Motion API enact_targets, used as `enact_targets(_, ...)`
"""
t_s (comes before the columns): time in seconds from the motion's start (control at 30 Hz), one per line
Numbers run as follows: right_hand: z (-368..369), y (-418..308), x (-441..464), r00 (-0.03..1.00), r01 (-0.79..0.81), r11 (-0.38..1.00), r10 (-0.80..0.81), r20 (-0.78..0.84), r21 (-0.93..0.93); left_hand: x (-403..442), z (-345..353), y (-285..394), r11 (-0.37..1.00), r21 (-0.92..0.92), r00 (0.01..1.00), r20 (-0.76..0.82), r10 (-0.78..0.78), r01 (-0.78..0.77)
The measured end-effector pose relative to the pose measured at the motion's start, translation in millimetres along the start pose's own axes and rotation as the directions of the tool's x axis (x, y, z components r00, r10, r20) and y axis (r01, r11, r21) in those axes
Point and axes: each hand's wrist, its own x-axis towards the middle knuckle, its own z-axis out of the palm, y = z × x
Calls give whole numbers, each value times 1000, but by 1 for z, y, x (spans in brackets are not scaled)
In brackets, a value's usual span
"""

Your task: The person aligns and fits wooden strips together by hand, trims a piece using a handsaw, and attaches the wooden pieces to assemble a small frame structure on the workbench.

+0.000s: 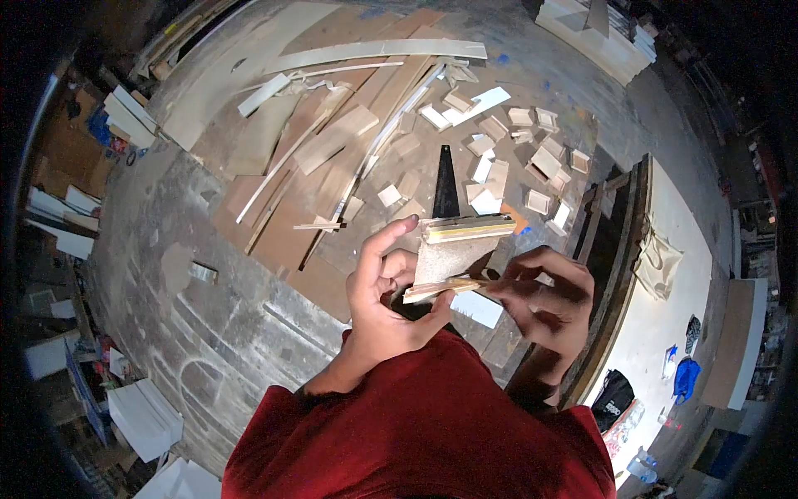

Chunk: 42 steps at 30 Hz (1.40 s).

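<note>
A small wooden piece (pixel 440 262) with a pale base and raised strips along two opposite sides is held up in front of my chest. My left hand (pixel 378 295) grips it from the left, fingers at its far strip and thumb on the near strip. At the right end of the near strip, my right hand (pixel 549 295) is closed with fingertips pinched. Whether a thin sliver or just the strip's edge is between them cannot be made out. Behind the piece a black saw blade (pixel 446 183) lies on the floor, partly covered by it.
Several small wooden boxes and blocks (pixel 544 162) are scattered ahead on the floor. Long boards (pixel 337 137) lie to the left of them. At right stands a pale-topped table (pixel 677 237) with a cloth bag (pixel 658 264), a black pouch (pixel 613 395) and a blue item (pixel 686 378).
</note>
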Motion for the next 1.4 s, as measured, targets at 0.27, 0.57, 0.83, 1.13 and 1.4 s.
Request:
enact_targets(0.27,-9,-8,0,969,-172,982,182,-168,72,3,0,-3,997,-70,998,64,-24,29)
enact_targets(0.57,5,-1,8,964,-75,992,48,-262,-96,1,-2,-5,988,-94,980,172,-104,121)
enact_targets(0.83,4,-4,10,960,-84,984,37,-276,-158,-1,-1,0,977,-117,975,159,-158,178)
enact_targets(1.13,11,2,9,959,-38,982,-16,-285,-184,-5,-2,0,976,-123,974,161,-158,179)
enact_targets(1.4,10,-10,6,954,-123,980,74,-289,-156,-7,-3,3,971,-120,969,164,-185,206)
